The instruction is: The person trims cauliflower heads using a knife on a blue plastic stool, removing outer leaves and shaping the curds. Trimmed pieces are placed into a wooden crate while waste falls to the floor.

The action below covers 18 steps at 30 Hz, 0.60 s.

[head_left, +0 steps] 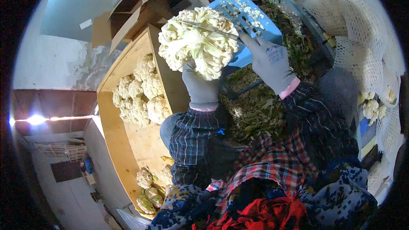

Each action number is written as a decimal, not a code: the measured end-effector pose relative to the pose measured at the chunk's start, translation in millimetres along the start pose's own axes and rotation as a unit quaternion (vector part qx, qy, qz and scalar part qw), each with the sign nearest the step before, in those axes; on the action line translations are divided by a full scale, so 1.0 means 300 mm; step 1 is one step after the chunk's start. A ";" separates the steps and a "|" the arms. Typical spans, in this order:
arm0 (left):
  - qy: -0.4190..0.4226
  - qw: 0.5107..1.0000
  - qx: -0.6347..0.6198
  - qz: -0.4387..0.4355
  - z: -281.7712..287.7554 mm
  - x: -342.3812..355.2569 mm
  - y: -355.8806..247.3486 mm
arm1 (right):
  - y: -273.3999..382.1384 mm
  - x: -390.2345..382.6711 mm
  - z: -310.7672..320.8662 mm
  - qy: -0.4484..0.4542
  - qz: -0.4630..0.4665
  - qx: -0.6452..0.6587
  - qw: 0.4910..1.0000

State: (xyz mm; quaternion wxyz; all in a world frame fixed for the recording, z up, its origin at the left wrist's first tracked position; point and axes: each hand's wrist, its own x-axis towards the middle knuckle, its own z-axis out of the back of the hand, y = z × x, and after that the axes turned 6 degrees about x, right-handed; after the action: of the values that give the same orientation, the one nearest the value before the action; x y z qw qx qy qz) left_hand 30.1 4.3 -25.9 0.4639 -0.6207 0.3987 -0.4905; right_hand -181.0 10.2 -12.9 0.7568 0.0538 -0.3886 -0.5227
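A large white cauliflower head (187,47) is held up in front of me, its branching stem side showing. From below, my left hand (200,86), in a grey glove, grips its lower edge, the fingers partly hidden behind it. My right hand (268,61), also gloved in grey, is closed round a knife, whose handle is mostly hidden in the glove. The thin knife blade (208,28) points left and lies across the upper part of the cauliflower. Behind the cauliflower and the right hand is a blue plastic crate (255,15) with white crumbs on its slotted surface.
On the left stands a wooden bin (114,145) holding several cauliflower heads (138,89). An opened cardboard box (128,21) is beyond it. Leaf and floret trimmings (251,115) cover the floor between my knees. White netting (362,47) hangs over things at the right.
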 end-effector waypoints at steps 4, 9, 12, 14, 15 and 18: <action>0.054 0.970 0.232 -0.054 0.007 -0.011 -0.039 | -0.019 0.013 0.004 -0.032 0.053 -0.011 0.998; -0.031 0.903 -0.304 0.301 0.004 0.025 -0.110 | -0.026 0.013 0.039 -0.030 0.070 -0.099 0.992; -0.022 0.896 -0.319 0.307 -0.006 0.030 -0.149 | -0.046 0.022 0.067 -0.032 0.070 -0.123 0.989; -0.014 0.891 -0.331 0.312 -0.009 0.027 -0.168 | -0.055 0.019 0.078 -0.036 0.070 -0.123 0.989; -0.020 0.888 -0.332 0.317 -0.009 0.024 -0.176 | -0.055 0.014 0.079 -0.042 0.075 -0.117 0.989; -0.043 0.889 -0.330 0.313 -0.006 0.018 -0.185 | -0.045 -0.009 0.077 -0.029 0.081 -0.102 0.991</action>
State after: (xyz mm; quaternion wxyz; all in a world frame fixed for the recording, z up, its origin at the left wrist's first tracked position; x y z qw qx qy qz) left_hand 31.6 12.9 29.2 0.3783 -0.6013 0.6912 -0.1324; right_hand -206.4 13.8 -4.8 0.7868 -0.0708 -0.3582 -0.4976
